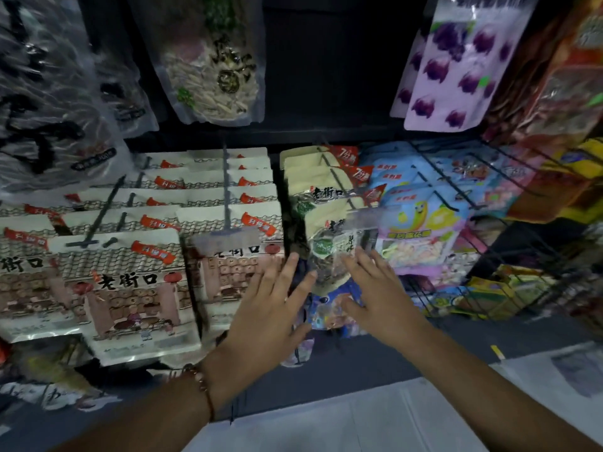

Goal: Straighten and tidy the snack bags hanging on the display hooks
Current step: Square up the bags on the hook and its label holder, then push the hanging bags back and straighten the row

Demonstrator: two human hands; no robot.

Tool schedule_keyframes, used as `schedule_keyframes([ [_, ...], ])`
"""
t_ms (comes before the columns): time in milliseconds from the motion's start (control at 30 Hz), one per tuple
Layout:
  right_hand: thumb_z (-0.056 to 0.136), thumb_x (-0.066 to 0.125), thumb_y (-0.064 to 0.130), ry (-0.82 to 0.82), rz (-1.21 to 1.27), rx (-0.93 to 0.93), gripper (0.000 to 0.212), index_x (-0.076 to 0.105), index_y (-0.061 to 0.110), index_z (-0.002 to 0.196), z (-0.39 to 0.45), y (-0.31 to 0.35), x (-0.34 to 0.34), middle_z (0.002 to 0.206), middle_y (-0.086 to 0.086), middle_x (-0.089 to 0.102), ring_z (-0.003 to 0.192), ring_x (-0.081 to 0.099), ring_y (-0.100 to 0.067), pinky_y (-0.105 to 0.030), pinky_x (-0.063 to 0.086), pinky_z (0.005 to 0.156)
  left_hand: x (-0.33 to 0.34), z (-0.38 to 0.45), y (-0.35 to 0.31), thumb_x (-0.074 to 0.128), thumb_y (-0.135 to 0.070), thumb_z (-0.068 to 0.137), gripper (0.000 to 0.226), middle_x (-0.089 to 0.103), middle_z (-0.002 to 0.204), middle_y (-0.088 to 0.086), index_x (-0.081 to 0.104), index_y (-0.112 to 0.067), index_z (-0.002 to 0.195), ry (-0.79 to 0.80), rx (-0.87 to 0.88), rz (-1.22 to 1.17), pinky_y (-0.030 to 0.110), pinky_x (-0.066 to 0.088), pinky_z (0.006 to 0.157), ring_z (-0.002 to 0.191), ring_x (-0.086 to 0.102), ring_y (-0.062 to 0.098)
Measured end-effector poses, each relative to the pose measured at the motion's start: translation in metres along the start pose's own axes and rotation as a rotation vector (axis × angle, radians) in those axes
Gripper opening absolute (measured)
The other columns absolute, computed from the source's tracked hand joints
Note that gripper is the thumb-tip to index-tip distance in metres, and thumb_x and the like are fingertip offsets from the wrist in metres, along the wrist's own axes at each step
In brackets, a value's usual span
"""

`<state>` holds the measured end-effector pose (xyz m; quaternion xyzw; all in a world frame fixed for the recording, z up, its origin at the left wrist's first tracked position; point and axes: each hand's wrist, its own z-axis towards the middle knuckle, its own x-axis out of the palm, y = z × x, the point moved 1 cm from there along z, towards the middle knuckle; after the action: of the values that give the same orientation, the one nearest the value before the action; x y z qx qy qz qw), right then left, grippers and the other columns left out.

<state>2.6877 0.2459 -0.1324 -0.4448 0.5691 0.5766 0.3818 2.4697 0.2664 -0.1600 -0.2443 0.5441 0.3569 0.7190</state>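
Note:
Rows of cream snack bags [133, 288] with red labels hang on black hooks [225, 190] at the left and centre. A narrower row of cream bags with a clear window [326, 252] hangs just right of centre. My left hand [270, 308] reaches up with straight, spread fingers, its fingertips at the gap between the centre row and the windowed row. My right hand [375, 288] has its fingers spread too, touching the lower right of the front windowed bag. Neither hand grips anything.
Blue and yellow snack bags [421, 223] hang to the right on wire hooks. Purple bags [456, 66] and a clear bag of pale strips [212, 60] hang above. Red and yellow packs [554, 125] crowd the far right. A pale floor [359, 419] lies below.

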Motion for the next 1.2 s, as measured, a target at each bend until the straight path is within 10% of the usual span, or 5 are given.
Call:
schedule_keyframes([
  [567,0.089,0.064,0.035,-0.187,0.231,-0.154,0.076,0.021,0.028,0.151,0.073,-0.066,-0.014,0.161,-0.007,0.009,0.146,0.020,-0.029,-0.045,0.036,0.112,0.031,0.127,-0.068,0.049,-0.051,0.092,0.080,-0.011,0.163,0.014,0.005,-0.026,0.154,0.118,-0.525,-0.018,0.056,0.025,0.114,0.148,-0.001,0.043],
  [700,0.090,0.064,0.031,-0.341,0.463,-0.033,0.063,0.037,0.020,0.145,0.095,-0.059,-0.006,0.144,-0.004,0.030,0.122,0.036,-0.010,-0.033,0.043,0.101,0.049,0.148,-0.052,0.055,-0.044,0.092,0.077,-0.023,0.161,0.004,0.014,-0.031,0.155,0.056,-0.576,-0.156,0.052,0.034,0.111,0.148,0.007,0.041],
  [900,0.073,0.071,0.040,-0.311,1.124,0.347,0.041,0.045,0.022,0.099,0.122,-0.053,0.014,0.098,0.000,0.058,0.074,0.054,-0.002,-0.017,0.042,0.061,0.064,0.144,-0.050,0.065,-0.027,0.091,0.085,0.011,0.159,0.013,0.008,-0.036,0.153,-0.216,-0.668,-0.459,0.047,0.050,0.098,0.137,0.037,0.038],
  [1033,0.058,0.056,0.083,-0.048,1.193,0.463,0.082,0.045,0.048,0.132,0.135,-0.057,0.038,0.144,0.016,0.038,0.131,0.039,-0.013,-0.045,0.036,0.104,0.060,0.142,-0.046,0.071,-0.016,0.086,0.103,-0.007,0.157,-0.011,-0.001,-0.048,0.152,-0.320,-0.716,-0.647,0.047,0.059,0.077,0.107,0.062,0.035],
  [1200,0.047,0.065,0.081,-0.143,1.347,0.492,0.119,0.039,0.021,0.147,0.153,-0.069,0.053,0.153,-0.005,0.039,0.140,0.035,-0.027,-0.054,0.029,0.113,0.064,0.147,-0.033,0.067,-0.007,0.089,0.112,-0.003,0.164,0.005,-0.016,-0.053,0.147,-0.288,-0.668,-0.789,0.040,0.059,0.059,0.078,0.066,0.022],
])
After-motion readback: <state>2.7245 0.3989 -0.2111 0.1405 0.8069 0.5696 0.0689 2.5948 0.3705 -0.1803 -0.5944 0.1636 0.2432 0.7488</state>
